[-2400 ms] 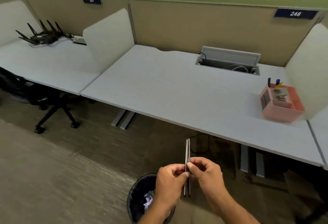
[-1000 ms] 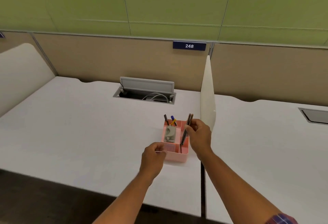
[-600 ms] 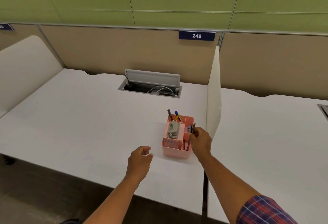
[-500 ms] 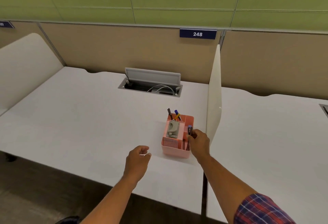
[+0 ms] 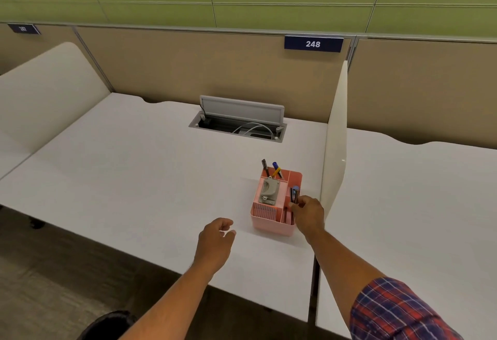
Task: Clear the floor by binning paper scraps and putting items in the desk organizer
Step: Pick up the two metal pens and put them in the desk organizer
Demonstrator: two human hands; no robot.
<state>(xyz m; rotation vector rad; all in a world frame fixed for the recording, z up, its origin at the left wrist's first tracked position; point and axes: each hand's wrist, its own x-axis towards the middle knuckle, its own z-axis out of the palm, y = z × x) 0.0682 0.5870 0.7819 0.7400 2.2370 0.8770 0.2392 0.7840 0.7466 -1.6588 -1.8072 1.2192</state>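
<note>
A pink desk organizer (image 5: 269,228) stands on the white desk (image 5: 139,178) near the right divider. Its compartments hold a grey hole punch (image 5: 269,190), a few pens (image 5: 274,169) at the back, and two thin dark pencils (image 5: 294,195) upright in the right slot. My right hand (image 5: 308,212) is at the organizer's right side, fingertips pinched on the pencils' upper part. My left hand (image 5: 216,241) hovers over the desk to the left of the organizer, fingers loosely curled, holding nothing.
An open cable hatch (image 5: 240,120) with a white cable sits at the back of the desk. A white divider panel (image 5: 334,151) stands just right of the organizer. A dark round object (image 5: 107,323) shows on the floor at the bottom edge.
I went from the floor bin to the desk with the pencils. My right hand lowered them into the organizer's right slot. My left hand drew back from the organizer.
</note>
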